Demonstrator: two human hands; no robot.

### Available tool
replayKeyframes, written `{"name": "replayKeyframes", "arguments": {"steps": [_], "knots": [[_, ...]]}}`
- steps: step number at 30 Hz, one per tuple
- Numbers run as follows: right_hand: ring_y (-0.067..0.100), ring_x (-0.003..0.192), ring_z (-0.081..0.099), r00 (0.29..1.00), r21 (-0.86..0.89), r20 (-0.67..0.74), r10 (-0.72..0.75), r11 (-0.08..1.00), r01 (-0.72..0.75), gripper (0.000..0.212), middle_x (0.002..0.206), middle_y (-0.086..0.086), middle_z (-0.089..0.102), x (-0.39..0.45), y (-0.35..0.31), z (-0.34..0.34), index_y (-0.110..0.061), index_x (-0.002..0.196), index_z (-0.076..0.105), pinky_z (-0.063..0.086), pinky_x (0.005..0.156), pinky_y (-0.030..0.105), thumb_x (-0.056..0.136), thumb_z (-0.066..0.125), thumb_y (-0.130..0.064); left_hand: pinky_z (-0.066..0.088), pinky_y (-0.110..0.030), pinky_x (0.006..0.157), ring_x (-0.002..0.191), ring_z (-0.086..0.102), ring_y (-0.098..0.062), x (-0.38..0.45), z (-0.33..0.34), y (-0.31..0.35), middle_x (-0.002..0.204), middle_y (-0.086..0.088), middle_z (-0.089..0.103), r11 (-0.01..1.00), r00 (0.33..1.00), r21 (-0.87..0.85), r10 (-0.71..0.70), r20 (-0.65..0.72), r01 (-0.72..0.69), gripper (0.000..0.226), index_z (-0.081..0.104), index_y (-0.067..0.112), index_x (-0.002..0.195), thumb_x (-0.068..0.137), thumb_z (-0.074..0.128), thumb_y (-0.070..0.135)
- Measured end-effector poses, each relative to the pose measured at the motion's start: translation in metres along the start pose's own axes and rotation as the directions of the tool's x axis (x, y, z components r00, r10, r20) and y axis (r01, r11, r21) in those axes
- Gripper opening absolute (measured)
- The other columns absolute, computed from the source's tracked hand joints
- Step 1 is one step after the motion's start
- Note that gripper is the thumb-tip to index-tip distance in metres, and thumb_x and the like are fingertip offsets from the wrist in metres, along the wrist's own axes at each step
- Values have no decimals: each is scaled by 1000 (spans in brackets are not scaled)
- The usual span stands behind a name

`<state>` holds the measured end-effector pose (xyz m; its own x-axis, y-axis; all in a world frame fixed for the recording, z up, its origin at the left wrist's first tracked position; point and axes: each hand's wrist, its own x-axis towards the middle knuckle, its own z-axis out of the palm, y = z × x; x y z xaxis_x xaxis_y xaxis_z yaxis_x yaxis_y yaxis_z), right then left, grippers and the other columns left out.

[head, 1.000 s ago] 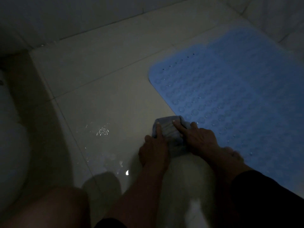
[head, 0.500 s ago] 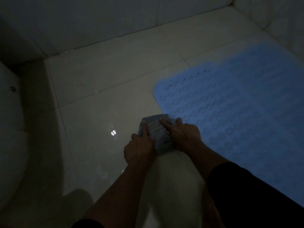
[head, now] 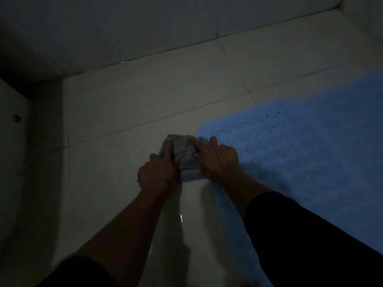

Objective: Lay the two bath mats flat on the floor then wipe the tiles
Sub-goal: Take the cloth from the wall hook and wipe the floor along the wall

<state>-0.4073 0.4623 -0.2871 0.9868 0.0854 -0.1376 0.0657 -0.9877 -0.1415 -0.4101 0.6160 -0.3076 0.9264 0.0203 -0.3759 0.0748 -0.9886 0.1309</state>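
Now both hands' grip, left hand (head: 158,172) and right hand (head: 217,159), presses cloth (head: 186,156) farther forward

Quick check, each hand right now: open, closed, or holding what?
Left hand: open, forefinger straight, pressing the folded cloth onto the floor tile.
Right hand: open, fingers straight, pressing the same cloth beside the blue bath mat.

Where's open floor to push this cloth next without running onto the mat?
Bare tiles lie ahead, up to the wall, and left toward the white fixture. It is crowded right: the blue mat borders the cloth, which the left hand and right hand press.
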Motion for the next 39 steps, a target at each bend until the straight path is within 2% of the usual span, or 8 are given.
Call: {"name": "replayKeyframes", "arguments": {"steps": [6,11,16,19,23,29,33,39], "knots": [[33,115,53,991,153,124,53,986,-72,52,141,12,39,43,16,10,-35,155,18,46,88,43,105,32,-31,42,-41,84,112,57,-39,49,-28,16,132,-18,48,987,997,159,-41,65,30,73,-10,46,153,96,33,64],[34,123,44,963,248,224,150,947,-205,59,144,14,29,72,37,4,-30,153,14,43,98,50,100,41,-30,45,-44,91,120,54,-39,80,-58,54,138,-17,44,954,988,300,-23,150,-23,88,-14,46,152,91,47,64],[36,117,44,932,265,245,266,907,-329,82,137,13,36,91,51,8,-25,149,15,48,81,61,85,61,-48,47,-45,90,115,58,-39,117,-66,91,134,-17,46,906,986,402,80,143,-132,102,-12,41,154,84,59,64],[34,116,50,931,272,208,299,897,-349,81,144,15,33,90,59,12,-22,154,6,50,85,48,93,52,-49,47,-44,87,109,60,-39,137,-61,100,133,-17,45,899,982,397,153,113,-185,97,-14,40,154,88,53,63],[30,102,59,923,204,156,353,902,-380,76,144,19,34,82,58,17,-22,156,-1,47,70,36,99,41,-50,47,-42,77,95,63,-37,145,-49,91,128,-16,45,897,956,352,294,-19,-269,67,-9,44,154,99,24,62],[26,43,57,821,128,-7,571,815,-565,70,101,14,69,93,44,35,-26,128,66,46,42,28,65,81,-50,49,-41,70,85,64,-35,167,-47,88,126,-16,46,868,909,302,416,-10,-394,62,-6,45,154,99,17,60],[28,53,61,780,206,-6,626,764,-611,59,108,14,66,102,49,33,-24,140,54,48,47,30,87,63,-49,50,-40,68,81,66,-35,196,-56,105,123,-14,48,791,844,332,536,28,-513,60,-6,48,153,99,16,61],[24,42,55,658,200,-173,733,680,-705,56,93,11,67,118,81,24,-26,133,62,39,40,24,81,71,-45,49,-37,62,71,68,-37,228,-61,154,112,-17,59,686,732,335,681,14,-646,59,7,43,156,101,20,59]]}}
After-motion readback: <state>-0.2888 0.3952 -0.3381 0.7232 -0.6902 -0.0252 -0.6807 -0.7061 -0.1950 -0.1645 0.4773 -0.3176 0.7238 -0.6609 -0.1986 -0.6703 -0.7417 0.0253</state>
